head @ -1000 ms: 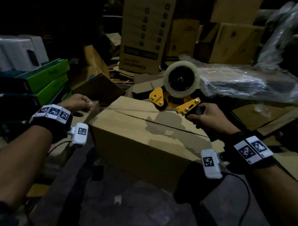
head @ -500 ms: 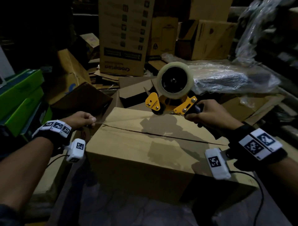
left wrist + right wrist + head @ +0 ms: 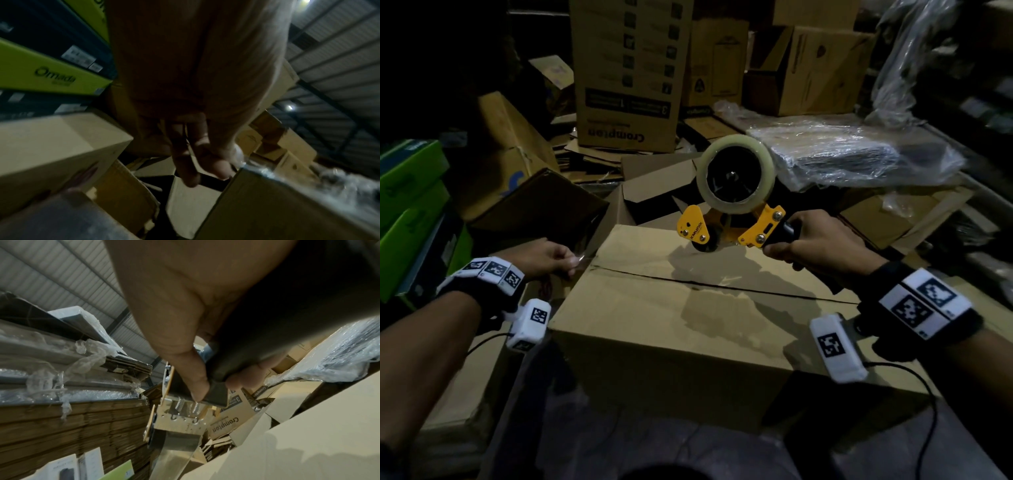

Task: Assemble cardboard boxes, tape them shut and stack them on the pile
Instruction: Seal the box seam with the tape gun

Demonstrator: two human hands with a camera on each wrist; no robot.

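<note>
A closed cardboard box [image 3: 671,342] stands in front of me, its flap seam running left to right across the top. My right hand [image 3: 815,243] grips the black handle of a yellow tape dispenser [image 3: 732,212] carrying a clear roll. The dispenser's roller sits at the far edge of the box top. In the right wrist view a clear tape strip [image 3: 174,456] runs down from the dispenser [image 3: 180,421]. My left hand [image 3: 544,257] is at the left end of the seam, pinching a shiny tape end [image 3: 238,155] against the box's edge [image 3: 287,211].
Green boxes [image 3: 410,192] are stacked at the left. A tall Crompton carton [image 3: 626,85], open cartons [image 3: 654,185] and a plastic-wrapped bundle [image 3: 842,150] crowd the space behind. Flattened cardboard [image 3: 72,426] is piled at the right.
My left hand has moved right, from beside the box to the left end of its seam. The dispenser has stayed near the far edge of the box top.
</note>
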